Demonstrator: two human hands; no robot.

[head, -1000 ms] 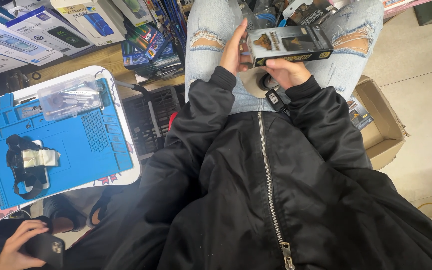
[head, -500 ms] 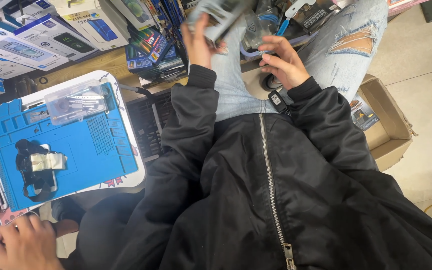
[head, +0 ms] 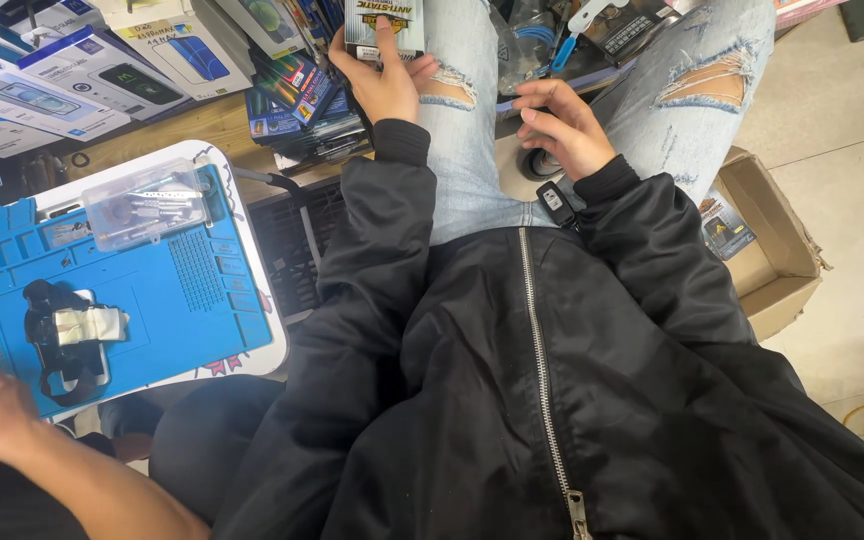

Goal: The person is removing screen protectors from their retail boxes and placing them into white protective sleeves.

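The left hand (head: 380, 80) grips a small printed box (head: 383, 22) by its lower edge, thumb across the front, holding it just above the stacked packages (head: 297, 95) on the counter. The right hand (head: 562, 125) rests loosely curled and empty by the knee, well right of the box.

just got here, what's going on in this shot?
A seated person in a black jacket and ripped jeans holds a small printed box up in the left hand, over a stack of packaged goods. The right hand is empty, fingers curled, above the lap. Beside them, a blue work mat on a white tray carries a clear plastic case and a strapped-up phone. Another person's arm reaches in at lower left.
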